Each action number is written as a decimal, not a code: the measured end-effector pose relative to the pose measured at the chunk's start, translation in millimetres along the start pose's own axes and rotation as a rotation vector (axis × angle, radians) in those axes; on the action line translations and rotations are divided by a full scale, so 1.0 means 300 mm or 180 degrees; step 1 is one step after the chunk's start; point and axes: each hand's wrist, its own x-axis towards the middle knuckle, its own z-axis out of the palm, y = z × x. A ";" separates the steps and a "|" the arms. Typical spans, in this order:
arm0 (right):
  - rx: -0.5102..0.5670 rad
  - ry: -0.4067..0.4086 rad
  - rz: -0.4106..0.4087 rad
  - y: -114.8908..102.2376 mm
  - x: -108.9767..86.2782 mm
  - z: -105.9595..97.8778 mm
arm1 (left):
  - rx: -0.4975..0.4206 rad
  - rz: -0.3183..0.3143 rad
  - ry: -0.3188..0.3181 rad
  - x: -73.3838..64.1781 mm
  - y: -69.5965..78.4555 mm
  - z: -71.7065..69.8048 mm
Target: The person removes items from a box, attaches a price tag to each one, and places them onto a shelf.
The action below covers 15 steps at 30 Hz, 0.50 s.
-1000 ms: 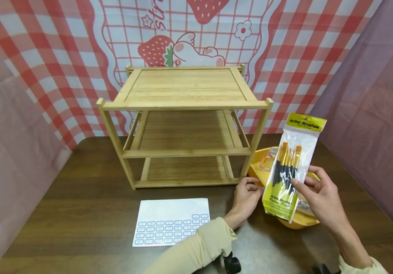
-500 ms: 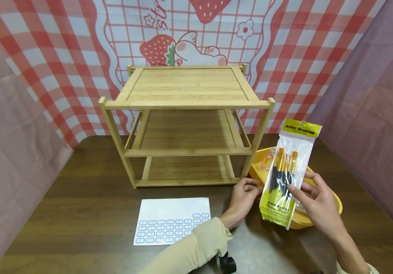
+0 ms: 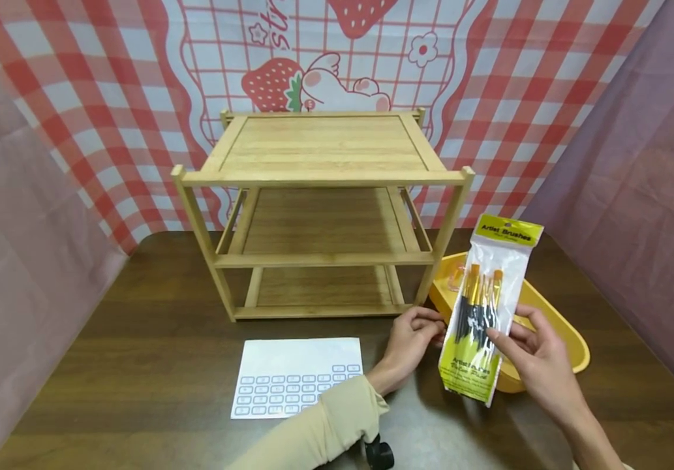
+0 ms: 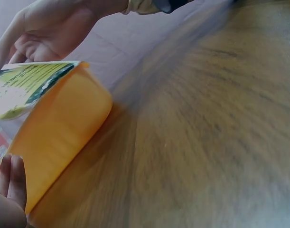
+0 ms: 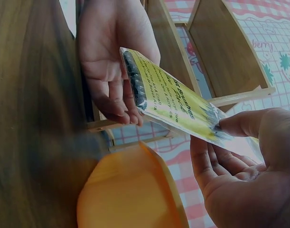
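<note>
My right hand (image 3: 542,365) pinches a clear plastic packet of artist brushes (image 3: 480,313) between thumb and fingers. The packet stands tilted, its green header up, in front of a yellow bin (image 3: 560,326). Several dark-handled brushes with orange tips show through the plastic. In the right wrist view, the packet (image 5: 178,99) stretches toward my left hand (image 5: 111,57), whose fingers hang loosely curled with nothing in them. The head view has the left hand (image 3: 410,343) beside the bin's left end, near the rack's front right foot. The packet hides part of the bin.
A three-tier wooden rack (image 3: 325,176) stands at the middle back of the brown table (image 3: 137,365). Before it lies a white sheet (image 3: 295,375) printed with small blue boxes. A small clear pinkish item (image 3: 456,279) sits in the bin. A red-checked cloth (image 3: 107,130) hangs behind.
My right hand has brought the brush packet down and a little to the left, uncovering more of the bin's right side. The left hand has drawn back slightly to the left.
</note>
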 end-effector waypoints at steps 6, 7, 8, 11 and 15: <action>-0.0061 -0.0031 -0.0024 0.011 -0.020 0.007 | -0.0162 0.0062 -0.0053 0.001 0.002 -0.031; -0.0055 -0.0039 -0.0020 0.013 -0.023 0.009 | -0.0158 0.0069 -0.0058 0.000 0.003 -0.036; -0.0048 -0.0049 -0.0015 0.015 -0.027 0.010 | -0.0144 0.0066 -0.0056 -0.001 0.005 -0.041; -0.0019 -0.0083 -0.0001 0.019 -0.035 0.014 | -0.0099 0.0071 -0.0033 -0.001 0.010 -0.056; 0.0059 -0.0139 -0.0085 0.025 -0.044 0.020 | -0.0078 0.0095 0.0019 -0.003 0.018 -0.075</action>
